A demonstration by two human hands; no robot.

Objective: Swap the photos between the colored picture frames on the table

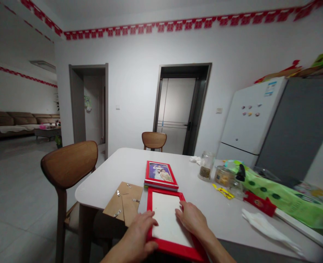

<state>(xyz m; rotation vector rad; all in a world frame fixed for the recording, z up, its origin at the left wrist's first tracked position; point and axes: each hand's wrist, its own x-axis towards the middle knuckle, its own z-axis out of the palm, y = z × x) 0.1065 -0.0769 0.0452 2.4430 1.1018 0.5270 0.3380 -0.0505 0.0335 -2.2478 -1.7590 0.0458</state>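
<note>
A red frame (pixel 175 249) with a white sheet (pixel 168 218) inside it lies at the near edge of the table. My left hand (pixel 140 233) rests on its left side, fingers bent over the red border with the tips at the sheet. On the right side, my right hand (pixel 192 218) touches the border and the sheet's edge. Just beyond sits another red frame (pixel 161 175) holding a photo of people on purple. Brown backing boards (pixel 124 202) with metal clips lie to the left, partly overlapping.
A glass jar (pixel 206 166), a clear container (pixel 224 176), a yellow packet (pixel 224 191), a green package (pixel 276 193) and a crumpled white tissue (pixel 271 230) occupy the table's right side. Wooden chairs stand at the left (pixel 71 164) and far side (pixel 154 140).
</note>
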